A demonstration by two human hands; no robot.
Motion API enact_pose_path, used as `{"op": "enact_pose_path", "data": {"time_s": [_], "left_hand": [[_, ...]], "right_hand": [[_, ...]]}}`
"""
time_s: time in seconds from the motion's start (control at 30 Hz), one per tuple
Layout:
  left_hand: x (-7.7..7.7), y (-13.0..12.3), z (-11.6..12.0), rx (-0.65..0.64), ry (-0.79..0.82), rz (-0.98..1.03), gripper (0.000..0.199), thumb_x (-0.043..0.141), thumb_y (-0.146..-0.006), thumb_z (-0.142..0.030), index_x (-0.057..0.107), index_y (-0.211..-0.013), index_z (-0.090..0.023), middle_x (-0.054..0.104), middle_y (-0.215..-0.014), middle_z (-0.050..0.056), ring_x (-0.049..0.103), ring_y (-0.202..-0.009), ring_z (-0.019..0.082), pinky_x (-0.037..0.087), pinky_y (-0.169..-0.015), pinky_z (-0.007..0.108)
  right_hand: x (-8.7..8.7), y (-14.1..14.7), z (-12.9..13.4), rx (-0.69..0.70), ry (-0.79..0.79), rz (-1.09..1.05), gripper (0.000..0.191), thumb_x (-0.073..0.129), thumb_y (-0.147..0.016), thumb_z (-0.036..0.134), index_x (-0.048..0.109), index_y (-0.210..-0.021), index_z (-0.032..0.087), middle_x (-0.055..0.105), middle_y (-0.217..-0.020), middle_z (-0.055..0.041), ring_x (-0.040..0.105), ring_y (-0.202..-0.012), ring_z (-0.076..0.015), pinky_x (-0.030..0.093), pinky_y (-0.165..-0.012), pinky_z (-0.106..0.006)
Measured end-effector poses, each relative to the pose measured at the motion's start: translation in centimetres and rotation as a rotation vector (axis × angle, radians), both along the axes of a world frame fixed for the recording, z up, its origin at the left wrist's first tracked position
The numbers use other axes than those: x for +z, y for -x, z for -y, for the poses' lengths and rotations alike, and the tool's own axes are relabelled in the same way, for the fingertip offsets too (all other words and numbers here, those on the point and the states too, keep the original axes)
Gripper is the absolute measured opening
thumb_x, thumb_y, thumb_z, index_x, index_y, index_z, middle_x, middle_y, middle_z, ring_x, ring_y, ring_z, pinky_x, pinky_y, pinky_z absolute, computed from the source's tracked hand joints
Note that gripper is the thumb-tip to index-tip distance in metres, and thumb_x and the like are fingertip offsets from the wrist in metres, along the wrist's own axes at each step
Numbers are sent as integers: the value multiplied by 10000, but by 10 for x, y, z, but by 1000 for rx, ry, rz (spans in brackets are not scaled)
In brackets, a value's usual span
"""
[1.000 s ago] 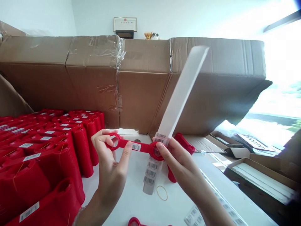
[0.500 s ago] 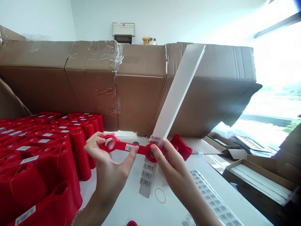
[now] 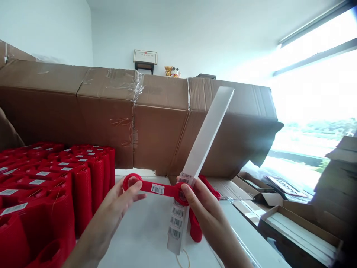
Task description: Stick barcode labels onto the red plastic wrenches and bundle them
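Note:
My left hand (image 3: 114, 204) pinches the round ring at one end of a flat red plastic piece (image 3: 164, 188), which carries a barcode label (image 3: 157, 189) on its bar. My right hand (image 3: 208, 216) grips the piece's other ring (image 3: 181, 193) together with a long white backing strip (image 3: 208, 137). Several barcode stickers (image 3: 176, 222) sit on the strip's lower part, close below my right fingers. Behind my right hand, a red stacked item (image 3: 195, 229) is partly hidden.
Dense stacks of red plastic pieces (image 3: 83, 190) fill the left side, next to the white table (image 3: 139, 238). A wall of cardboard boxes (image 3: 106, 119) stands behind. A rubber band (image 3: 182, 261) lies at the bottom edge, and an open carton tray (image 3: 301, 234) sits lower right.
The view has tilted upward, so everything sits lower in the frame. My left hand has lowered and shifted its fingers on the ring. The rubber band has dropped to the bottom edge.

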State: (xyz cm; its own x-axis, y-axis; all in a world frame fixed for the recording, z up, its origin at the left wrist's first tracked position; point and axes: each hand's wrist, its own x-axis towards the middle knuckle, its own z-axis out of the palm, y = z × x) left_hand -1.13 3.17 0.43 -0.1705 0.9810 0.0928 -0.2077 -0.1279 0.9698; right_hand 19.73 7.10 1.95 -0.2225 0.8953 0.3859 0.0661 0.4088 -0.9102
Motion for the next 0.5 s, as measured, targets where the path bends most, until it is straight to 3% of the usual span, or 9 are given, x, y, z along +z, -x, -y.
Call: {"op": "enact_pose_path", "data": {"time_s": [0.17, 0.27, 0.33, 0.43, 0.5], "left_hand": [[4, -2, 2, -4, 42, -9, 414, 746, -824, -574, 629, -1053, -249, 700, -987, 43, 691, -1033, 265, 563, -905, 371], [7, -10, 3, 180, -30, -129, 596, 782, -766, -595, 536, -1188, -254, 677, -1079, 57, 699, -922, 236, 572, -847, 367], [9, -15, 3, 284, -80, -164, 760, 839, -688, -570, 463, -1282, -280, 624, -1243, 81, 700, -937, 226, 575, -834, 355], [10, -18, 4, 284, -58, -222, 843, 867, -630, -558, 462, -1329, -317, 535, -1418, 94, 702, -970, 233, 568, -853, 372], [9, -17, 3, 262, -29, -296, 820, 870, -623, -575, 496, -1306, -319, 624, -1304, 76, 700, -963, 252, 551, -860, 391]], "right_hand": [[3, -3, -3, 49, 24, 3, 354, 627, -951, 578, 670, -1006, 231, 718, -925, -42, 707, -881, -216, 600, -708, -271], [1, 1, -1, 29, -8, -38, 345, 643, -943, 572, 673, -991, 233, 723, -895, -38, 708, -818, -199, 606, -668, -257], [-1, 5, 1, 18, -6, -58, 352, 660, -928, 576, 679, -1001, 232, 725, -878, -44, 717, -799, -207, 614, -644, -263], [-2, 10, 7, 5, 0, -56, 364, 683, -907, 579, 693, -1018, 233, 735, -896, -58, 729, -826, -221, 623, -638, -264], [-1, 12, 10, -22, 0, -52, 362, 693, -898, 579, 700, -1012, 236, 734, -897, -58, 727, -831, -223, 619, -630, -259]]}}
